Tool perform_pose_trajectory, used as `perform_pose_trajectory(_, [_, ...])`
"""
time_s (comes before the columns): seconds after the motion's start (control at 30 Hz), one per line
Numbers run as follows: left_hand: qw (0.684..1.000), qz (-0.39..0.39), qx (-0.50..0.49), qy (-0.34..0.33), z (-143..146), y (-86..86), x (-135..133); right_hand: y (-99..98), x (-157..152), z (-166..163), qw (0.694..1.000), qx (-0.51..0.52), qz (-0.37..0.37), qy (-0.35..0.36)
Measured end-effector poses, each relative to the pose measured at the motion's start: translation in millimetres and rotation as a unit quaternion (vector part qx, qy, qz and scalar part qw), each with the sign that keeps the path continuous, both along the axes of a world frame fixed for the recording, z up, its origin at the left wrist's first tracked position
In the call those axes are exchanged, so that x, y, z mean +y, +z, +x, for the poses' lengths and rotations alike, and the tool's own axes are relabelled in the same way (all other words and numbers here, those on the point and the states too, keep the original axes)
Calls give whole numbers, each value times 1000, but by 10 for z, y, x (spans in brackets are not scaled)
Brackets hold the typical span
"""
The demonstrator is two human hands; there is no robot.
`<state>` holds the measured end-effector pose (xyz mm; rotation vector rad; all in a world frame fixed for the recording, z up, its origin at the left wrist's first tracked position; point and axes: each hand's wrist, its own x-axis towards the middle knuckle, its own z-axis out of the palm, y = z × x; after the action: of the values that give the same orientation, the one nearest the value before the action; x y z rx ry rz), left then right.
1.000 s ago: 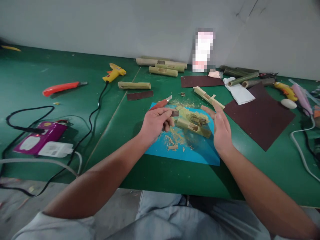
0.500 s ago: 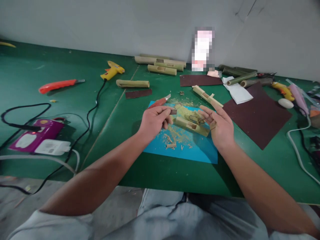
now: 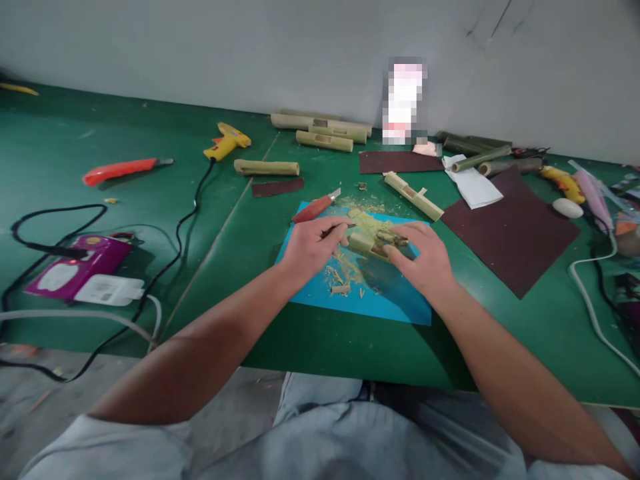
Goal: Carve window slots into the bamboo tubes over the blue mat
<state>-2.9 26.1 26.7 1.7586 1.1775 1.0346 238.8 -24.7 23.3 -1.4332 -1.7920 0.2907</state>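
Pinched between the thumb and fingers of my left hand point(image 3: 314, 245) is a small dark brown piece of sandpaper, now seen nearly edge-on. My right hand point(image 3: 425, 259) is closed around the right end of a short bamboo tube point(image 3: 359, 243) with a slot cut in its top; the fingers hide that end. The tube is over a blue sheet point(image 3: 400, 310) strewn with yellowish dust and shavings point(image 3: 341, 289). A red-handled utility knife point(image 3: 314, 209) lies just beyond my left hand, its blade out.
Slotted bamboo pieces point(image 3: 324, 141) lie at the back, another point(image 3: 413, 195) beyond my right hand. Brown sandpaper sheets point(image 3: 515, 240) are on the right. A yellow glue gun point(image 3: 227, 141), an orange cutter point(image 3: 120, 171) and a purple power strip point(image 3: 103, 257) with cords occupy the left.
My right hand has moved down and left from beside the bamboo tube and taken hold of its right end. My left hand has turned the sandpaper edge-on.
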Motion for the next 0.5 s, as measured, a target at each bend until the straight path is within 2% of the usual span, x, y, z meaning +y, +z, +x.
perform_pose_trajectory(0.2, [995,54,76,-31,-5,-26,-11,-10,-55,-32,989,-151,-6,4])
perform_pose_trajectory(0.5, [977,131,155,-63,4,-81,5,21,-82,-14,972,-236,-20,-1])
